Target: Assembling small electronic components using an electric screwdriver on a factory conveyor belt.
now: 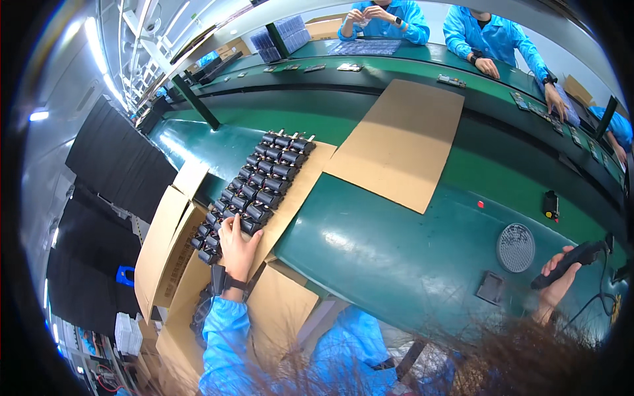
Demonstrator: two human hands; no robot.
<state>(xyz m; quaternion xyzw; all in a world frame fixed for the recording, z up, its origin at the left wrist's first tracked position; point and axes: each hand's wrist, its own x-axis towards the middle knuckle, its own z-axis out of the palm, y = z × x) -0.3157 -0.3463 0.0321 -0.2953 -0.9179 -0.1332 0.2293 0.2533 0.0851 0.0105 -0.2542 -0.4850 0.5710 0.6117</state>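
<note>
Mostly, the parts (264, 181) were short, black, rounded cylinders, matte with a faint shine on top, packed close in slanting rows. Small pale, metallic-looking bits showed between them, with thin reddish specks, and a few light stubs stuck up at the far end. They sat on a cardboard strip (310, 178) that lay partly over the green bench (350, 231), just beside an open box (155, 247). The left hand (239, 251) rested at the near end of the rows, fingertips on the parts, thumb spread away; whether it gripped one, I could not tell. Well apart, at the right, the right hand (560, 289) had its fingers wrapped around a tool (584, 253), which was long, black and smooth, held aslant, with a dark cord (599, 297) beside it. Near that hand lay a round grey dish (515, 247), perforated-looking, and a small black tray (491, 287).
</note>
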